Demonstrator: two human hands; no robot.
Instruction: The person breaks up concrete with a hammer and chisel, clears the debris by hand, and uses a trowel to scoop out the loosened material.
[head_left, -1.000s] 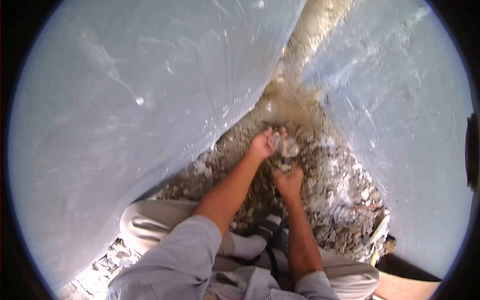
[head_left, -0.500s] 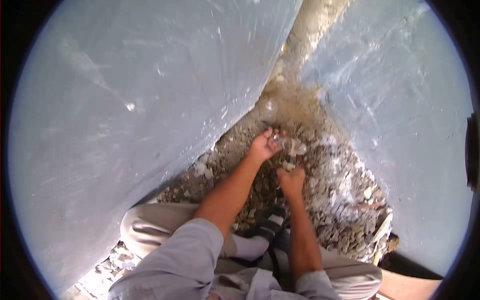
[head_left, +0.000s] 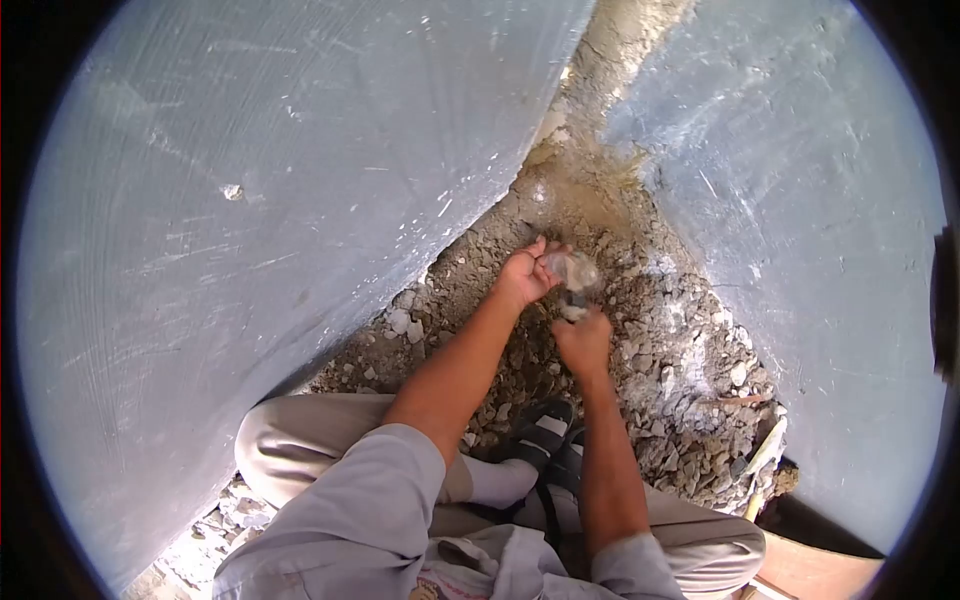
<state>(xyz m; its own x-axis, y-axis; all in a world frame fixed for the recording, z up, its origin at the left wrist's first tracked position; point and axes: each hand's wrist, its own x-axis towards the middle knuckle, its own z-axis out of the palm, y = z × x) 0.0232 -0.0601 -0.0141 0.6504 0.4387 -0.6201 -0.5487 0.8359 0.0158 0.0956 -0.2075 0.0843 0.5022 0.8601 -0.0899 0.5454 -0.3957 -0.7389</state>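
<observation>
My left hand (head_left: 528, 273), palm turned up, has its fingers curled round a small pale, shiny piece of stone (head_left: 558, 263). Just below and to the right, my right hand (head_left: 583, 340) is a fist around the handle of a small hammer (head_left: 574, 303). Its dark neck points up from the fist, and its pale head is smeared by motion and overlaps the stone. Both hands are close over the broken rubble (head_left: 650, 370).
Large grey slabs rise on the left (head_left: 300, 180) and right (head_left: 800, 230), leaving a narrow gap at the top. A pale tool with a yellowish handle (head_left: 765, 455) lies at the right. A tan curved rim (head_left: 820, 570) shows bottom right. My sandalled feet (head_left: 540, 440) are below my hands.
The hammer's head has gone from fairly distinct to blurred over the stone. Both hands have shifted only slightly, and the view has moved a little.
</observation>
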